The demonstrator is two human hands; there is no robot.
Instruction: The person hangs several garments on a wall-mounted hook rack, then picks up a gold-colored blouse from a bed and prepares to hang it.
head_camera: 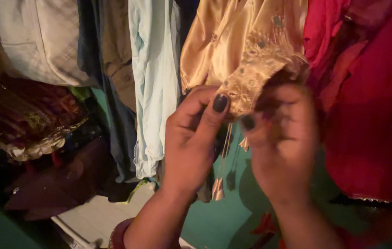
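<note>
We are working the embroidered edge of the gold satin garment [240,55]: our left hand [193,138] pinches it, our blurred right hand [281,147] grips alongside; steady fingertip control seems needed next

Two hands [191,138] [281,143], one gold satin garment [233,46], one pale blue shirt [152,69], one red garment [371,101]

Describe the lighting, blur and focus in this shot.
Head view: dim, warm light; the left hand is fairly sharp, the right hand motion-blurred; the golden embroidered garment they hold has a satin sheen; the folded clothes pile at lower left sinks into shadow.
</note>
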